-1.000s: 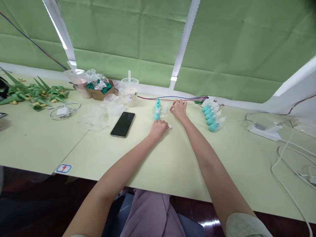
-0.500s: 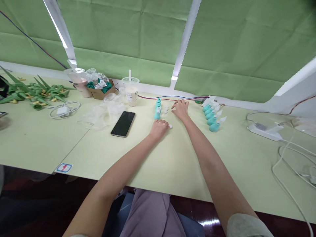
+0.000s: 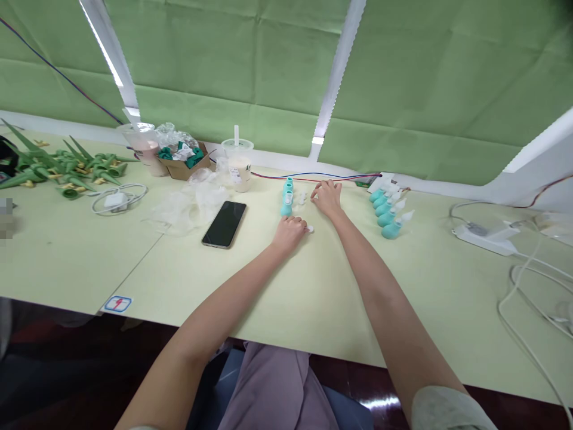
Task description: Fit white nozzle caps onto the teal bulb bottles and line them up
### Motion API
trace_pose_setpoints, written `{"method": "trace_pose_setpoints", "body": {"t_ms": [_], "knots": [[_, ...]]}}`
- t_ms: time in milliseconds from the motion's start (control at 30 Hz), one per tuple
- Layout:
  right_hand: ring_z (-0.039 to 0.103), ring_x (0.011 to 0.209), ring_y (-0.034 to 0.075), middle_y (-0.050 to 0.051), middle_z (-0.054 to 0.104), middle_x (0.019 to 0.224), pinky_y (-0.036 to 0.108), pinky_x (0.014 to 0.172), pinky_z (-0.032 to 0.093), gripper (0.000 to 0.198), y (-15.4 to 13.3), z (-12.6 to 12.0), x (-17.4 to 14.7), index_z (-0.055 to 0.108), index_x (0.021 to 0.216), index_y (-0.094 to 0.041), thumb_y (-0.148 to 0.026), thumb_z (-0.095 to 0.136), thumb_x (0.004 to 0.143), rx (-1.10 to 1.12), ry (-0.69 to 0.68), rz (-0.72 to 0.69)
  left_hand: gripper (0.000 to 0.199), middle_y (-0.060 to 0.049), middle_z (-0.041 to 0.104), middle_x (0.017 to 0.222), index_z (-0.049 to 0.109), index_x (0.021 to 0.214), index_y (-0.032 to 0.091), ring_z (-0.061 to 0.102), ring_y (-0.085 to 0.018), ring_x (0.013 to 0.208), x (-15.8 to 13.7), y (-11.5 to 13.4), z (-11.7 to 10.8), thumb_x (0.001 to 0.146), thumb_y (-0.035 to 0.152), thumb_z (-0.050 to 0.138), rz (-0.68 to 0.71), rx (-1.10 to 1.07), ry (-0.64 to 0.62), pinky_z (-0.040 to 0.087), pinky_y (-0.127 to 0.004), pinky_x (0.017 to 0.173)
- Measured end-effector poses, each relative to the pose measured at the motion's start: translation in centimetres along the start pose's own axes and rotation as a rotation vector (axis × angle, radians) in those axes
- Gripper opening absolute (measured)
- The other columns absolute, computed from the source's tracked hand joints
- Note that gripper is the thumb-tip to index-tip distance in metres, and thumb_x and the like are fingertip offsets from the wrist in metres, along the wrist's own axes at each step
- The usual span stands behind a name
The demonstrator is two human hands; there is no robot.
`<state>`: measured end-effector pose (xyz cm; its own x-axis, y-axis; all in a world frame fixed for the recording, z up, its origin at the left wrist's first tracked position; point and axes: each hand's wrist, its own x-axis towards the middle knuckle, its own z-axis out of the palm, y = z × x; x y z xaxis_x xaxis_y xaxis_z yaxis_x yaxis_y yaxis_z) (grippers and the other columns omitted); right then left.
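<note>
Bright, even light; edges warped, perhaps soft.

We've got both bare forearms stretched forward, converging ahead of us. Our left hand (image 3: 289, 230) lies knuckles up, fingers curled under into a loose fist. Our right hand (image 3: 328, 197) reaches a little farther, palm down, fingers bent and spread slightly, tips pressing low. A grey sleeve edge shows at our right elbow.

A small white cap (image 3: 308, 229) lies on the table at the fingertips of the curled left hand (image 3: 289, 232). Three teal bulbs (image 3: 286, 199) stand in a short row at its eleven o'clock, with tiny white pieces (image 3: 302, 197) just beside them.
</note>
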<state>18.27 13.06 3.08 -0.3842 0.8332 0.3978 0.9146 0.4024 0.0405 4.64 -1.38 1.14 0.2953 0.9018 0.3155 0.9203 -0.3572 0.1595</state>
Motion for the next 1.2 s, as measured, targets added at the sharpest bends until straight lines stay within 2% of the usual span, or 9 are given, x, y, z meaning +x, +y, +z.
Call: {"method": "trace_pose_setpoints", "body": {"t_ms": [267, 533, 700, 767, 867, 933, 967, 1067, 1200], "knots": [[0.041, 0.106, 0.029, 0.008, 0.063, 0.111, 0.044, 0.085, 0.024, 0.014, 0.5, -0.2, 0.1, 0.075, 0.079, -0.023, -0.020, 0.061, 0.078, 0.002, -0.012, -0.015, 0.023, -0.009, 0.069, 0.093, 0.068, 0.093, 0.014, 0.063, -0.021, 0.090, 0.0, 0.2, -0.2, 0.093, 0.024, 0.047, -0.003, 0.012, -0.009, 0.038, -0.032, 0.075], [0.043, 0.105, 0.029, 0.007, 0.064, 0.110, 0.044, 0.085, 0.025, 0.016, 1.1, -0.3, 0.3, 0.075, 0.080, -0.023, -0.025, 0.059, 0.083, 0.040, 0.008, -0.040, 0.024, -0.009, 0.070, 0.094, 0.069, 0.092, 0.014, 0.063, -0.021, 0.089, 0.0, 0.2, -0.3, 0.093, 0.024, 0.047, -0.004, 0.006, -0.009, 0.037, -0.033, 0.075], [0.049, 0.102, 0.029, 0.009, 0.067, 0.107, 0.044, 0.086, 0.028, 0.018, 1.1, -2.8, 0.2, 0.074, 0.087, -0.022, -0.023, 0.056, 0.085, 0.167, 0.082, -0.023, 0.024, -0.008, 0.070, 0.091, 0.069, 0.091, 0.015, 0.063, -0.021, 0.088, 0.1, 0.0, 0.0, 0.093, 0.026, 0.048, -0.016, 0.007, 0.016, 0.036, -0.033, 0.074], [0.055, 0.093, 0.025, 0.006, 0.068, 0.104, 0.041, 0.085, 0.033, 0.016, 0.9, -4.6, -1.0, 0.073, 0.090, -0.022, -0.024, 0.058, 0.084, 0.275, 0.048, -0.077, 0.024, -0.008, 0.071, 0.090, 0.069, 0.089, 0.015, 0.063, -0.021, 0.088, 0.1, -0.1, 0.1, 0.093, 0.029, 0.049, -0.031, 0.008, 0.046, 0.036, -0.033, 0.074], [0.060, 0.081, 0.018, 0.000, 0.071, 0.099, 0.031, 0.078, 0.040, 0.016, 0.4, -6.7, -4.2, 0.071, 0.094, -0.024, -0.024, 0.063, 0.081, 0.486, -0.156, -0.287, 0.026, -0.008, 0.071, 0.088, 0.069, 0.088, 0.015, 0.063, -0.021, 0.086, 0.0, 0.0, 0.1, 0.092, 0.033, 0.050, -0.054, 0.004, 0.102, 0.035, -0.034, 0.074], [0.062, 0.083, 0.018, -0.001, 0.072, 0.100, 0.030, 0.077, 0.040, 0.019, -0.1, -7.3, -6.8, 0.070, 0.098, -0.024, -0.024, 0.066, 0.079, 0.491, -0.259, -0.369, 0.029, -0.008, 0.071, 0.085, 0.068, 0.086, 0.015, 0.063, -0.021, 0.084, -0.1, 0.1, 0.1, 0.093, 0.034, 0.049, -0.063, 0.001, 0.139, 0.034, -0.034, 0.074], [0.063, 0.085, 0.018, 0.000, 0.072, 0.101, 0.031, 0.078, 0.039, 0.020, -0.4, -7.2, -7.9, 0.070, 0.100, -0.025, -0.025, 0.065, 0.080, 0.442, -0.265, -0.394, 0.031, -0.008, 0.071, 0.084, 0.068, 0.085, 0.015, 0.063, -0.020, 0.083, -0.2, 0.1, 0.0, 0.094, 0.035, 0.047, -0.060, 0.000, 0.150, 0.033, -0.034, 0.074], [0.063, 0.090, 0.020, 0.003, 0.072, 0.101, 0.034, 0.078, 0.034, 0.018, -1.5, -6.6, -10.3, 0.069, 0.101, -0.024, -0.027, 0.061, 0.085, 0.310, -0.181, -0.348, 0.035, -0.008, 0.070, 0.082, 0.067, 0.083, 0.014, 0.062, -0.020, 0.080, -0.3, 0.3, -0.2, 0.095, 0.036, 0.043, -0.020, 0.001, 0.139, 0.033, -0.033, 0.073], [0.064, 0.078, 0.016, 0.001, 0.074, 0.092, 0.034, 0.076, 0.030, 0.019, -2.4, -5.8, -10.9, 0.070, 0.094, -0.025, -0.030, 0.051, 0.092, 0.339, -0.089, -0.245, 0.036, -0.007, 0.070, 0.083, 0.066, 0.086, 0.015, 0.062, -0.020, 0.082, -0.5, 0.4, -0.5, 0.096, 0.037, 0.039, -0.013, -0.002, 0.133, 0.033, -0.034, 0.074]]}}
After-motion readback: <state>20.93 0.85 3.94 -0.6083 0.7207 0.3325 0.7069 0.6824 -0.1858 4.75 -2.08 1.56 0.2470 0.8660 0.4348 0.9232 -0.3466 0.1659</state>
